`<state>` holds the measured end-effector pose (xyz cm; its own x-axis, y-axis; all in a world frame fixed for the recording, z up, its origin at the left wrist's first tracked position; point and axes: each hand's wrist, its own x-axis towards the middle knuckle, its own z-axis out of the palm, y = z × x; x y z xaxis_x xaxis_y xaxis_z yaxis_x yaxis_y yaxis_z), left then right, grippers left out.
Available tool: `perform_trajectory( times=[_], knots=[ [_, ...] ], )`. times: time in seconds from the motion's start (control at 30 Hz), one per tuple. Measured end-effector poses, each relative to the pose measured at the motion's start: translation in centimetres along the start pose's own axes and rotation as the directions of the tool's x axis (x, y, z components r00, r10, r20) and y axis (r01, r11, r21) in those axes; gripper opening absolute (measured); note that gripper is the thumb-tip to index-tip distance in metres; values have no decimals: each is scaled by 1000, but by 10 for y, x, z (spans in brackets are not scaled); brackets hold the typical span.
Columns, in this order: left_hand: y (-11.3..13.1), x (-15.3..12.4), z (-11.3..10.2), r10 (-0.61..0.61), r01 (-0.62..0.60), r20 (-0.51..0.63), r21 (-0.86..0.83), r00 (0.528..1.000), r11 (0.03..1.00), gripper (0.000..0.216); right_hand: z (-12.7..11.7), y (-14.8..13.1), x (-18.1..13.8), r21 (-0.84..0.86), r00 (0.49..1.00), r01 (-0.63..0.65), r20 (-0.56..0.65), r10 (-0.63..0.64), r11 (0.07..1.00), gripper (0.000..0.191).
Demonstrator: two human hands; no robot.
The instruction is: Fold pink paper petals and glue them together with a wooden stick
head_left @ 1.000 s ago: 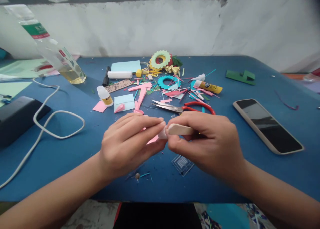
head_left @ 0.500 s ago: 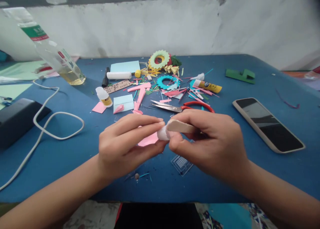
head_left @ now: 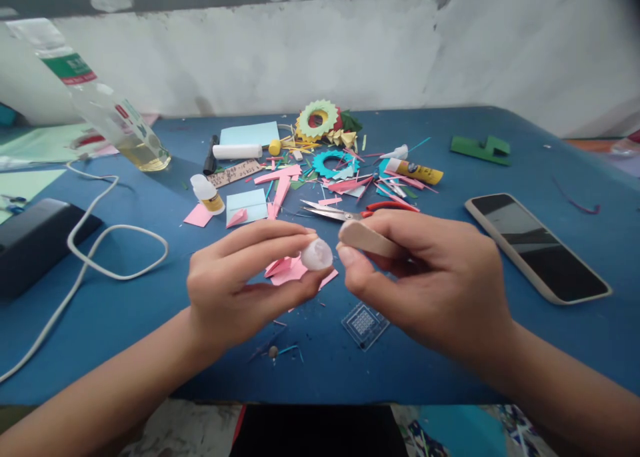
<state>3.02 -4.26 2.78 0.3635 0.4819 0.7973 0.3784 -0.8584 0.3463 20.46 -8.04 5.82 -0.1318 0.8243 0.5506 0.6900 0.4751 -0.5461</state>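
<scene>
White tube point(head_left: 317, 254) and wooden stick point(head_left: 371, 239) held apart, nearer than the scissors point(head_left: 330, 210).
A small bottle point(head_left: 207, 195) sits left of the scissors; before them, the left hand point(head_left: 237, 280) is pinched on the tube's sides, seemingly to leave its end uncovered; the right hand point(head_left: 435, 270) clamps the stick between thumb and fingers, tip jutting out, likely for fine control; right of the scissors lies a phone point(head_left: 543, 250).

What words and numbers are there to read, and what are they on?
Brown card strip: maybe "25X25"; its other handwriting is too blurred.
Tall clear bottle: label marks, too blurred.
Small bottle with a yellow label: too small to read.
Yellow tube: dark marks, too small to read.
</scene>
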Motion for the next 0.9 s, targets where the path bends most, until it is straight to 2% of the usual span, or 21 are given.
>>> perform_trajectory(
  times=[0.2,0.43,0.57,0.9],
  knots=[
    [0,-1,1,47,-47,-2,18,999,999,23,1,1,0,1,999,19,36,-19,1000,13],
    [3,-1,-1,55,-57,65,37,996,998,21,1,2,0,23,997,20,77,-22,1000,6],
    [4,0,-2,62,-65,72,46,996,997,21,1,4,0,51,992,30,123,-36,998,9],
    [3,2,0,89,-91,42,27,995,996,22,0,5,1,102,985,-44,170,26,994,8]
  ],
)
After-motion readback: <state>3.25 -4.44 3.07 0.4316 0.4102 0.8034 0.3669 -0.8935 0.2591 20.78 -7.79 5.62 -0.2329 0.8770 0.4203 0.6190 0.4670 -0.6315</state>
